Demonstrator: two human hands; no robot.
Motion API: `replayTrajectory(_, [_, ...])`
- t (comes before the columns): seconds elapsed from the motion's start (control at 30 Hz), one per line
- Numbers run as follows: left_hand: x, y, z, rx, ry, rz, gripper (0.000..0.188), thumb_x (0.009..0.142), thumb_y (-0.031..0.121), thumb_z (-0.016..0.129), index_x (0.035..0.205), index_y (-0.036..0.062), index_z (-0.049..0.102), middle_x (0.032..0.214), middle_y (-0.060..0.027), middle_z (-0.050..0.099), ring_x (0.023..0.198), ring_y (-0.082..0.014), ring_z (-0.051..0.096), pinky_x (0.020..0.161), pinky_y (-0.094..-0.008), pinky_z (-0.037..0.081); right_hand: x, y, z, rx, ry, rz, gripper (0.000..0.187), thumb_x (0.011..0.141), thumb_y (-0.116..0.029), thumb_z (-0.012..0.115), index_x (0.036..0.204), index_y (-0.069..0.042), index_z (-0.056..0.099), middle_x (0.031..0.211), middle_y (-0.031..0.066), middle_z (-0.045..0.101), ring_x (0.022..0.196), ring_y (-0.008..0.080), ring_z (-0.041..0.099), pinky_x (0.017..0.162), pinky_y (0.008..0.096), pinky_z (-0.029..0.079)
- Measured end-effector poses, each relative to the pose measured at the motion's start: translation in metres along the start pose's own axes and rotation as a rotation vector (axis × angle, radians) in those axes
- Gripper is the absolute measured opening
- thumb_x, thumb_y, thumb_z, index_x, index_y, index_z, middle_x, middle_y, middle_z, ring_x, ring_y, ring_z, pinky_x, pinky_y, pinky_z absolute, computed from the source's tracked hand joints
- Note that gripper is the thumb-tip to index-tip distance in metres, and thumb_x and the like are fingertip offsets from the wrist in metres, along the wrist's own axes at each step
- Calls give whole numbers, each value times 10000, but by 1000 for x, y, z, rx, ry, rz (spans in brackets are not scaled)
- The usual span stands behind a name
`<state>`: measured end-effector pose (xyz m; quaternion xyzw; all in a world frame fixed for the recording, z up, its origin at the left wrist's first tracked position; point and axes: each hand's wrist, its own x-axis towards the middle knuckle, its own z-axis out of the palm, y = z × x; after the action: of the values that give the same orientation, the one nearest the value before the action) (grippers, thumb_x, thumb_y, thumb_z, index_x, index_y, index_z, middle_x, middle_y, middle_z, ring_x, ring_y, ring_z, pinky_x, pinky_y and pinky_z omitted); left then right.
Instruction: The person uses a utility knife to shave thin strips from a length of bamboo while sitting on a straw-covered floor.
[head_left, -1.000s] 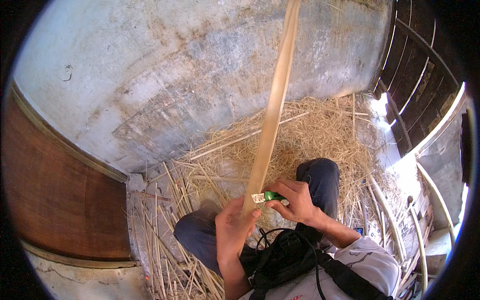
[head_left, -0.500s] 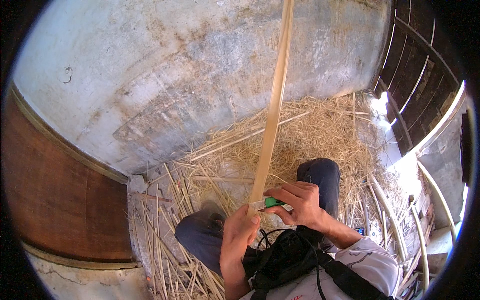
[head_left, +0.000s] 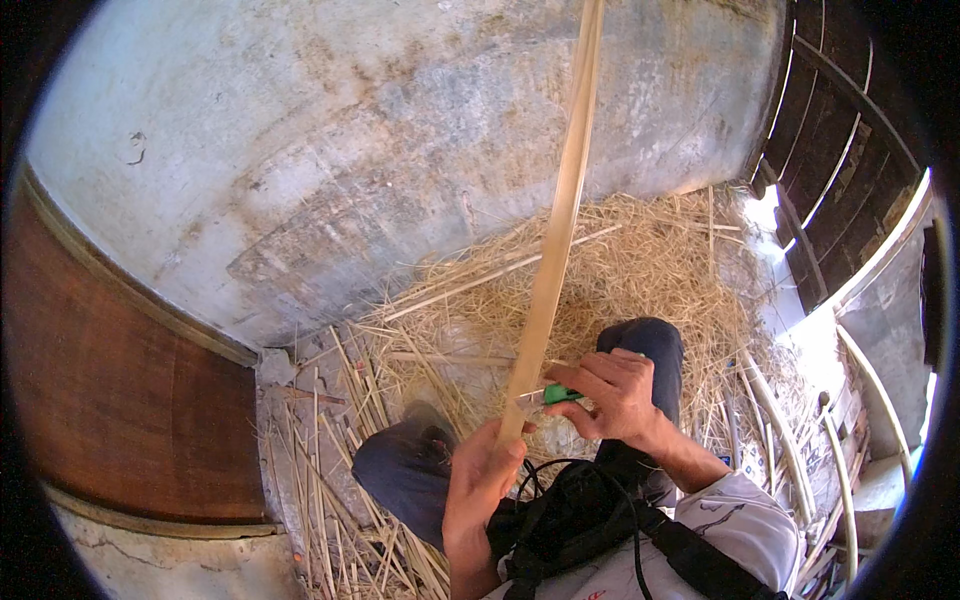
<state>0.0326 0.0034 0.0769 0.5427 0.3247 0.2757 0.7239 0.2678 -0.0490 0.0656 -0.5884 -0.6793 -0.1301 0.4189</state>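
Red marking point(head_left: 593, 595) on white shirt point(head_left: 738, 520), too small to read. One long strip point(head_left: 553, 262), pale tan, streaked lengthwise, reaching over straw-like shavings point(head_left: 650, 275) to upper edge of view; lower part gripped in curled fingers of left hand point(head_left: 482, 472). One green-handled cutter point(head_left: 562, 393), pinched between fingers and thumb of right hand point(head_left: 615, 393); blade point(head_left: 529, 400) at strip's right edge, contact unclear.

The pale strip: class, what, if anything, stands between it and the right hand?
Only the green cutter, held in the right hand, its blade at the pale strip. Nothing visible separates the left hand from the strip it grips.
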Motion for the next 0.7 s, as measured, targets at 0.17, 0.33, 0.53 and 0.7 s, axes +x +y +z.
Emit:
replayTrajectory(0.17, [-2, -1, -1, 30, 40, -16, 395, 1075, 301, 696, 1287, -32, 696, 732, 78, 522, 576, -7, 405, 516, -223, 290, 2, 2, 3, -10, 3, 4, 438, 773, -405, 902, 1122, -158, 804, 730, -14, 623, 604, 193, 637, 553, 346, 487])
replayTrajectory(0.33, [-6, -3, -1, 35, 73, -25, 366, 1074, 289, 696, 1279, -13, 704, 739, 79, 518, 578, -11, 405, 524, -221, 284, 6, 1, -4, -16, -38, 26, 375, 810, -368, 896, 1092, -137, 809, 757, 21, 679, 632, 231, 684, 580, 355, 517])
replayTrajectory(0.53, [-29, -27, 0, 17, 83, -133, 381, 1069, 299, 721, 1299, -5, 706, 743, 88, 515, 587, -7, 402, 537, -221, 269, 30, 36, -8, 29, 106, 255, 290, 863, -256, 866, 1089, -86, 804, 945, 136, 796, 792, 340, 774, 689, 405, 602])
replayTrajectory(0.7, [-43, -28, -7, 52, 107, -176, 361, 1069, 281, 722, 1294, -1, 706, 759, 91, 524, 598, -5, 400, 540, -223, 271, 27, 61, 1, 30, 172, 273, 283, 902, -271, 842, 1107, -80, 803, 936, 138, 794, 776, 342, 767, 702, 391, 598])
